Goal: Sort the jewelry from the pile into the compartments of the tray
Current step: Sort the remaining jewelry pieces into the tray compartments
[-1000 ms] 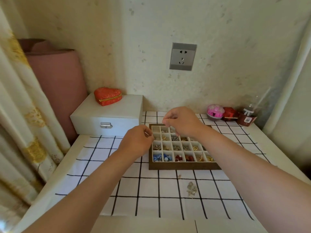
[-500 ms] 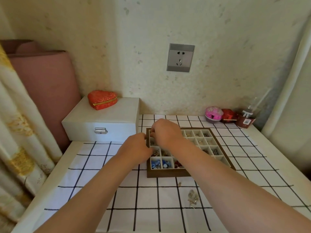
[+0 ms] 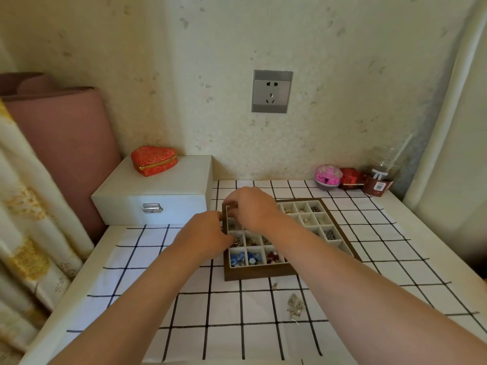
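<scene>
Since both hands are bunched over the far-left corner of the tray (image 3: 258, 273), the next pick depends on how the loose jewelry lies from them. The right hand (image 3: 250, 209) arches over the far-left compartments with its fingers curled downward. The left hand (image 3: 203, 237) sits against the tray's left wall, fingertips at the rim beside the right hand's. Both sets of fingertips are turned away from the camera. I cannot tell whether either hand pinches a piece or has let one go.

What is left of the pile (image 3: 295, 306) lies on the checked cloth (image 3: 147, 285) on the near side of the tray, apart from its front wall and toward its right half. It is a small pale tangle, longer front to back than side to side. One stray piece (image 3: 274, 286) lies just beside the front wall, between the tray and the pile.

So the pile is across the whole tray from the grip, back toward the person. It lies close to the line of the right forearm, and the left arm comes in well apart on the other side. By my reckoning the right hand is the better placed: it only has to draw straight back along its own arm. Many compartments already hold pieces, with blue beads (image 3: 243, 258) in the near-left one, so the sorting looks nearly done.
</scene>
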### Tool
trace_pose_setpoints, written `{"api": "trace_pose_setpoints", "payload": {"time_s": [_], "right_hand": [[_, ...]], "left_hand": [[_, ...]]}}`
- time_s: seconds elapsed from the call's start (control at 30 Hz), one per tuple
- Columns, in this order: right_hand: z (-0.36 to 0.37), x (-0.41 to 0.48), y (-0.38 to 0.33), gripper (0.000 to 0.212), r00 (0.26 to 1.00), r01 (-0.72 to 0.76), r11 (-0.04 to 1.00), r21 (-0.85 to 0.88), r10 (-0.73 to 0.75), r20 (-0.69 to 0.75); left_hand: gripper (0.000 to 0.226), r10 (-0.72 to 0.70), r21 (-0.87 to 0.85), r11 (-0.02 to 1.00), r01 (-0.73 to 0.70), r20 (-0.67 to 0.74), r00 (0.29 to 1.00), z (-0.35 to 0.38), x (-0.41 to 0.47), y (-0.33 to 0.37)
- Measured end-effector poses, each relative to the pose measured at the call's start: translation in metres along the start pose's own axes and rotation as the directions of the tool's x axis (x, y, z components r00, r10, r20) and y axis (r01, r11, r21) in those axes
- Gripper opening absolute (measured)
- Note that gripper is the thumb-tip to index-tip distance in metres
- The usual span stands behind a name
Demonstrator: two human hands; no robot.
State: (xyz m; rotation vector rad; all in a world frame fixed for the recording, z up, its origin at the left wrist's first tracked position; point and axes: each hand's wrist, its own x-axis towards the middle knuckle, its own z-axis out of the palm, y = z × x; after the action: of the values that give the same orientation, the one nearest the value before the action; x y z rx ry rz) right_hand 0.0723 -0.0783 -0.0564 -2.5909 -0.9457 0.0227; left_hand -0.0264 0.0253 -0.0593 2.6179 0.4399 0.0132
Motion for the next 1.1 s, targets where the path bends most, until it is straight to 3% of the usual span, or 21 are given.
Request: {"api": "trace_pose_setpoints", "payload": {"time_s": [0.1, 0.27, 0.33, 0.43, 0.57, 0.63, 0.8, 0.93, 1.1], "right_hand": [[-0.022, -0.015, 0.006, 0.025, 1.000, 0.003, 0.980, 0.200, 0.002, -0.027], [-0.053, -0.059, 0.012, 0.014, 0.998, 0.045, 0.959, 0.281, -0.058, 0.036], [-0.064, -0.081, 0.015, 0.014, 0.993, 0.041, 0.968, 0.248, -0.067, 0.097], [-0.079, -0.112, 0.024, 0.017, 0.972, 0.042, 0.981, 0.191, -0.084, 0.218], [-0.084, -0.144, 0.035, 0.014, 0.877, 0.025, 0.997, 0.071, -0.056, 0.477], [-0.080, -0.154, 0.039, 0.015, 0.848, 0.021, 0.999, 0.029, -0.033, 0.528], [-0.065, -0.167, 0.049, 0.016, 0.859, 0.045, 0.998, 0.042, -0.060, 0.508], [-0.062, -0.172, 0.053, 0.017, 0.900, 0.056, 0.998, 0.039, -0.068, 0.431], [-0.059, -0.172, 0.052, 0.019, 0.900, 0.065, 0.997, 0.052, -0.081, 0.428]], "left_hand": [[0.047, 0.025, 0.080, 0.997, -0.020, -0.052, 0.998, 0.000, -0.007, 0.002], [0.021, 0.236, 0.064, 0.971, -0.229, -0.154, 0.959, -0.002, -0.024, 0.019], [0.008, 0.346, 0.015, 0.938, -0.346, -0.083, 0.934, -0.003, -0.034, 0.026], [0.008, 0.436, -0.030, 0.900, -0.435, 0.063, 0.897, 0.000, -0.050, 0.034], [0.009, 0.541, -0.034, 0.837, -0.546, 0.193, 0.818, 0.011, -0.069, 0.042], [0.012, 0.582, 0.002, 0.802, -0.598, 0.228, 0.781, 0.019, -0.077, 0.046], [0.020, 0.607, 0.044, 0.768, -0.639, 0.270, 0.748, 0.033, -0.089, 0.047], [0.013, 0.590, 0.076, 0.778, -0.624, 0.255, 0.766, 0.035, -0.088, 0.046], [0.011, 0.551, 0.101, 0.797, -0.596, 0.282, 0.785, 0.028, -0.087, 0.046]]}}
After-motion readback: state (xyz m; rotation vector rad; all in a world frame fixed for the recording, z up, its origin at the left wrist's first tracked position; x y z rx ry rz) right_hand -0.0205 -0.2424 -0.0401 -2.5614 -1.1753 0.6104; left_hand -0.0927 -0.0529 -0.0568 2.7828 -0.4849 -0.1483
